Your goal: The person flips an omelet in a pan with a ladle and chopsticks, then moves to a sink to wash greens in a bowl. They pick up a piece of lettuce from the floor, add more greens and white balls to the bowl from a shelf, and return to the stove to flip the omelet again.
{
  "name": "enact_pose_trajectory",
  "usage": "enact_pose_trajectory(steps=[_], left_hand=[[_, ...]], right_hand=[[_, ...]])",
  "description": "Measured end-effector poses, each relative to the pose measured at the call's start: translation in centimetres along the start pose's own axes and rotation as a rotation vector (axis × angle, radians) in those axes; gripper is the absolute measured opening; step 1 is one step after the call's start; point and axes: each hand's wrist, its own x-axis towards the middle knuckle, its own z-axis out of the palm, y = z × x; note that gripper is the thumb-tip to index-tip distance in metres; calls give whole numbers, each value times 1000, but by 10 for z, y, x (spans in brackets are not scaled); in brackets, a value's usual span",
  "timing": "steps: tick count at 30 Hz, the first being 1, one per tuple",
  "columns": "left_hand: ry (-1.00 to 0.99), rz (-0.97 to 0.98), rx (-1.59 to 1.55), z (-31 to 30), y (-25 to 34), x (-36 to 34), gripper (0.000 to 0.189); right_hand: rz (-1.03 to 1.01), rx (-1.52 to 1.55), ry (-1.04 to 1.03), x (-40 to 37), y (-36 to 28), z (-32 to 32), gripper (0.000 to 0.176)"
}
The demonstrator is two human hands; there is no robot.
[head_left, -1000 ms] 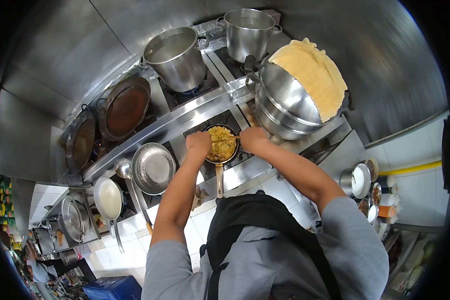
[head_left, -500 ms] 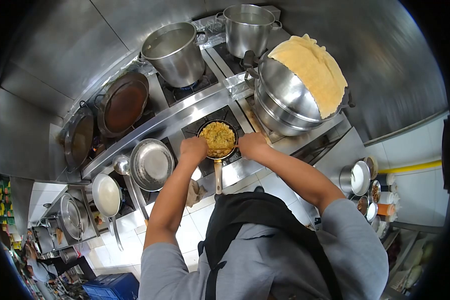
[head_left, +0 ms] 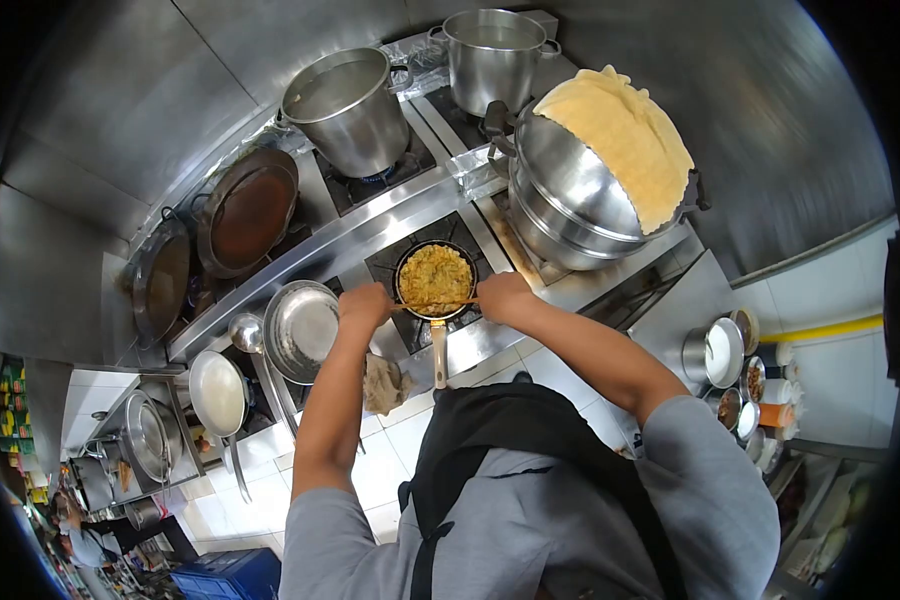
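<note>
A small frying pan (head_left: 439,346) sits on a front burner, its handle toward me. Yellow food like scrambled egg (head_left: 436,276) fills it. Across the pan's near edge lies a thin wooden stick (head_left: 448,303), or possibly a pair. My left hand (head_left: 367,303) is closed around its left end, beside the pan. The right end is in my closed right hand (head_left: 505,297), just right of the pan.
A large steamer (head_left: 570,180) draped with yellow cloth (head_left: 630,140) stands at the right. Two tall pots (head_left: 355,120) are at the back. An empty pan (head_left: 302,330), a ladle (head_left: 246,332) and a brown cloth (head_left: 382,385) lie to the left. A person (head_left: 90,540) is at far left.
My left hand has moved left, away from the pan, and more of the stick shows. My right hand has stayed nearly in place, slightly lower.
</note>
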Motion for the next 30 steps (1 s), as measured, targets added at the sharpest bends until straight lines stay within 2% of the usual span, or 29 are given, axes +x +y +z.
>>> enact_pose_trajectory(steps=[5,7,11,13,15,18,20,22,24,27,30], left_hand=[[28,-9,-62,15,1,-2,30],[21,-7,-97,17,10,-4,31],[18,-38,-52,21,9,4,32],[-3,-65,-63,9,9,1,32],[24,-11,-111,-2,14,-2,34],[79,-104,-49,8,22,15,34],[95,-102,-105,2,10,20,33],[92,-84,-153,-5,10,18,33],[119,-81,-102,16,21,35,33],[152,-91,-58,9,23,36,31],[60,-171,-153,-23,4,19,32]], right_hand=[[26,26,76,-4,-1,-3,21],[-36,21,144,5,-1,6,21],[12,57,124,21,6,14,20],[24,44,166,6,3,1,20],[6,26,174,15,2,6,20],[11,13,177,20,4,8,20],[35,28,159,25,8,5,20],[35,48,269,26,10,11,21],[57,35,257,37,11,21,22],[111,6,228,43,16,13,22],[95,38,248,30,15,8,20]])
